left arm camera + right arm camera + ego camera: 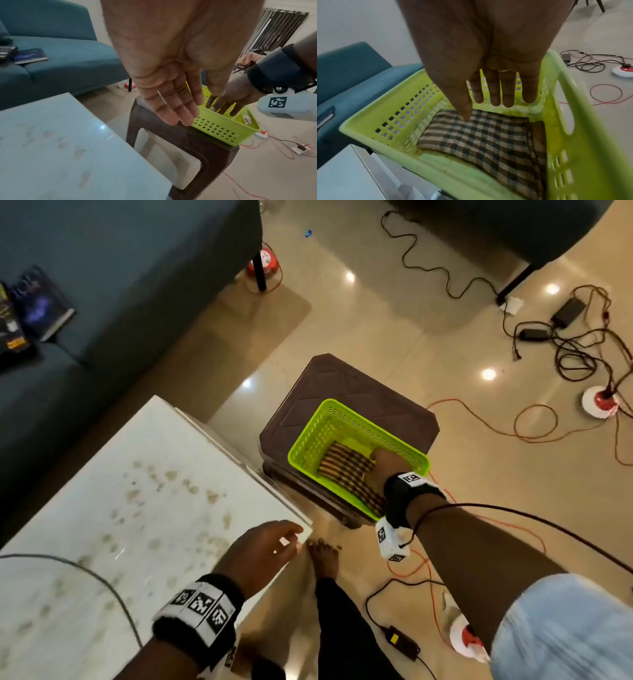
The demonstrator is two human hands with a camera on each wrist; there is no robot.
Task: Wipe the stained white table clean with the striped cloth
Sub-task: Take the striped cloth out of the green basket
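Note:
The striped brown and tan cloth (488, 136) lies folded flat inside a lime green basket (342, 419). My right hand (494, 94) reaches down into the basket with fingers straight, just above the cloth; the thumb tip is at its surface. In the head view the right hand (383, 463) covers the cloth's (346, 470) near end. The white table (102, 508) at lower left carries many brownish stains. My left hand (270, 542) hovers open over the table's near right corner, holding nothing; the left wrist view shows the left hand (173, 106) with fingers straight.
The basket (223, 129) sits on a dark brown plastic stool (342, 385) right of the table. A teal sofa (102, 285) with books stands behind. Cables and red-white extension reels (601, 402) lie across the tiled floor. My bare foot (325, 556) stands by the table corner.

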